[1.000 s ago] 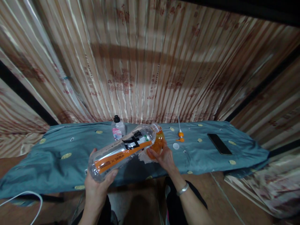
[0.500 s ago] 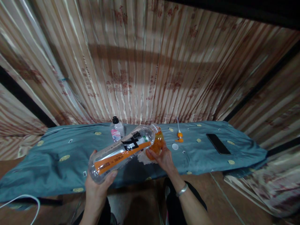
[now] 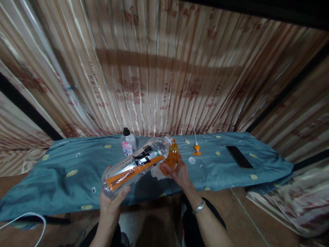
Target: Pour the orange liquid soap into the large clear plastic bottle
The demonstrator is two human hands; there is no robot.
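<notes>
My left hand is closed round the base of a large clear plastic bottle with an orange and black label. The bottle lies tilted, its mouth at the neck of a translucent orange bottle. My right hand grips that orange bottle, which stands upright on a crumpled white tissue. To the right of it lie an orange pump head with a pale tube and a round white cap. Whether liquid passes between the bottles I cannot tell.
A clear bottle with a black cap stands behind on the blue-green cloth. A black phone lies at the right. Pleated curtains hang close behind. A white cable loops at the lower left.
My left hand and the base of the large clear bottle have shifted slightly to the right. My right hand and the orange bottle stay nearly in place.
</notes>
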